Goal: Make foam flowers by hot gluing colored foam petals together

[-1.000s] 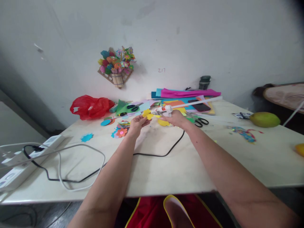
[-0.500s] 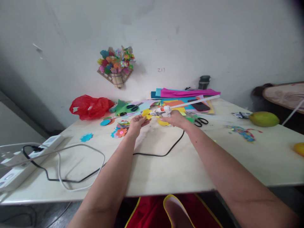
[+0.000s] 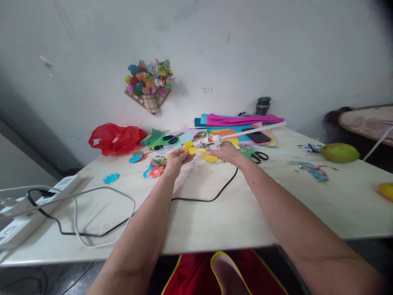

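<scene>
While nozzle meets scalloped yellow paper flower (image 3: 189, 148), glue gun (image 3: 211, 142) gleams plastic-white.

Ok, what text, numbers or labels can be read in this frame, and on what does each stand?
"217": small reddish handwritten figures on the wall, above the stack of coloured paper; the middle digit is unclear.
Glue gun in the right hand: printed wrap on its barrel, too small and blurred to read.
Power strip at the left edge: no legible markings.

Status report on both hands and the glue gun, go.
Left hand pinching a yellow paper flower. Right hand gripping the glue gun, nozzle at the flower. Black cord trails across the table; scissors beside the right hand.
</scene>
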A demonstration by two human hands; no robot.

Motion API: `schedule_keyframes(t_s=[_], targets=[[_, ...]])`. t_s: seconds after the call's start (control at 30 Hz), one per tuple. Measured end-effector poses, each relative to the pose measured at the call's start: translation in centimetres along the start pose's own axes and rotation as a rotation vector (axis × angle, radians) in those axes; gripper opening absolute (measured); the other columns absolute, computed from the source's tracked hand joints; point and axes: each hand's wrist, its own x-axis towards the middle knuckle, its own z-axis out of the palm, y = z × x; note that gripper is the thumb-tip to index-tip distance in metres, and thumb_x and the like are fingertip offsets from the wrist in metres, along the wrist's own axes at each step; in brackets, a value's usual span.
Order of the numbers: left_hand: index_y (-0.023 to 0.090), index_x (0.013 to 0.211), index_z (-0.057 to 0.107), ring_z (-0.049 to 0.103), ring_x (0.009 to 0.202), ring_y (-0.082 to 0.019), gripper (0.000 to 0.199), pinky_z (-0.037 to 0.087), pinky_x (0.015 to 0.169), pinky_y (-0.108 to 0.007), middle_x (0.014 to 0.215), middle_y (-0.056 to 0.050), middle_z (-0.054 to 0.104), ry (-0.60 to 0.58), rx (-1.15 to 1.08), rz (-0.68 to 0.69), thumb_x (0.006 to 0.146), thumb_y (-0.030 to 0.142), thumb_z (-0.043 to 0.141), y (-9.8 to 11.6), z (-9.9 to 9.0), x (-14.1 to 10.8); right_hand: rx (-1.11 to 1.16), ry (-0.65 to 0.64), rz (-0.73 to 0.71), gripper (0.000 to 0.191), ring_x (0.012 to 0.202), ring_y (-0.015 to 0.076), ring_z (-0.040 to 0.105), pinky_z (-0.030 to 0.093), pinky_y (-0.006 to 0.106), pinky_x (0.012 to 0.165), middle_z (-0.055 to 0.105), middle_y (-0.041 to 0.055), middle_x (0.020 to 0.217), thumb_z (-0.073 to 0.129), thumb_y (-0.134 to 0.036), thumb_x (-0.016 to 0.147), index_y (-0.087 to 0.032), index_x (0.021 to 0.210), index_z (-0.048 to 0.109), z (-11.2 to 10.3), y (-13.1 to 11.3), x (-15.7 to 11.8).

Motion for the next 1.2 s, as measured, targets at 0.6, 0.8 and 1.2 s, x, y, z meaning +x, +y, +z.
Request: schedule_keyframes(t_s=[0.6, 0.8, 1.2], targets=[[0.012, 0.076, 0.054, 0.066, 0.072, -0.019, 0.029, 0.053, 0.071, -0.032, 0.072, -0.006, 0.067, -0.004, 0.002, -0.017, 0.059, 0.025, 0.072, 0.0, 0.0, 0.0, -0.008, -0.006, 0.016, 0.028, 0.055, 0.0122, 0.055, 0.041, 0.020, 0.049, 0.060, 0.0040, 0.064, 0.062, -0.039, 0.068, -0.013, 0.080, 0.064, 0.0, 0.1, 0.1], [0.013, 0.075, 0.053, 0.067, 0.073, -0.020, 0.028, 0.053, 0.072, -0.033, 0.071, -0.005, 0.067, -0.008, 0.006, -0.009, 0.059, 0.026, 0.072, 0.1, 0.0, -0.1, -0.025, 0.015, 0.007, 0.026, 0.060, 0.0144, 0.058, 0.043, 0.021, 0.054, 0.062, 0.0052, 0.066, 0.062, -0.038, 0.069, -0.014, 0.078, 0.064, 0.0, 0.1, 0.1], [0.012, 0.076, 0.053, 0.067, 0.075, -0.021, 0.020, 0.052, 0.075, -0.034, 0.074, -0.008, 0.068, 0.058, -0.093, -0.026, 0.064, 0.020, 0.067, 0.2, -0.6, 0.2, 0.319, 0.070, -0.034, 0.035, 0.041, 0.0074, 0.043, 0.037, 0.020, 0.041, 0.055, 0.0016, 0.055, 0.057, -0.047, 0.070, -0.013, 0.069, 0.057, 0.5, 1.2, 0.3]])
